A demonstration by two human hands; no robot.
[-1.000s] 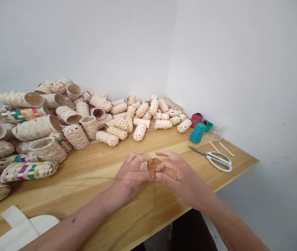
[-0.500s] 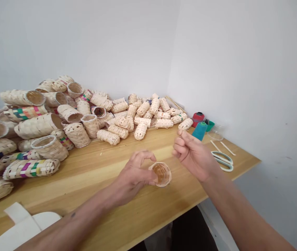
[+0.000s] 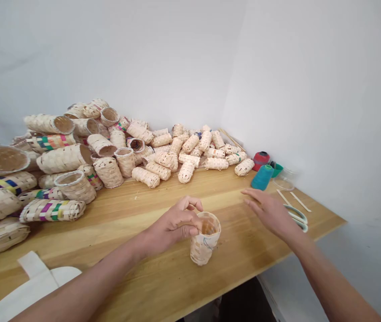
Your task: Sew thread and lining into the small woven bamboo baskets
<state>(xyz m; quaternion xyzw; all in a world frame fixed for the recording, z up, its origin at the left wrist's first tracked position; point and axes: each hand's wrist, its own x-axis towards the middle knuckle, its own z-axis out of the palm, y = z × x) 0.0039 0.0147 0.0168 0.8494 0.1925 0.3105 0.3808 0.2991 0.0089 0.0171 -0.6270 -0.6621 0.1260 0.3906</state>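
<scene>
My left hand (image 3: 179,223) grips the rim of a small cylindrical woven basket (image 3: 204,248) between thumb and fingers. Tilted slightly, the basket shows its open mouth, with a thin dark thread loose on its side below the rim. To the right, my right hand (image 3: 269,210) is held above the table with its fingers stretched out; I see nothing in it. Near its fingertips stands a teal cone of thread (image 3: 261,177). White-handled scissors (image 3: 299,218) lie just beyond its wrist, partly hidden by it.
Woven baskets (image 3: 110,152) are piled along the left and back of the wooden table (image 3: 137,264). A red thread cone (image 3: 260,160), a clear plastic container (image 3: 285,180) and two pale strips (image 3: 300,201) lie at the right. A white flat piece (image 3: 43,286) lies front left.
My right hand has opened from a pinch and moved down and right. The basket has tipped so its side shows, with my left hand at its rim. The view has shifted slightly.
</scene>
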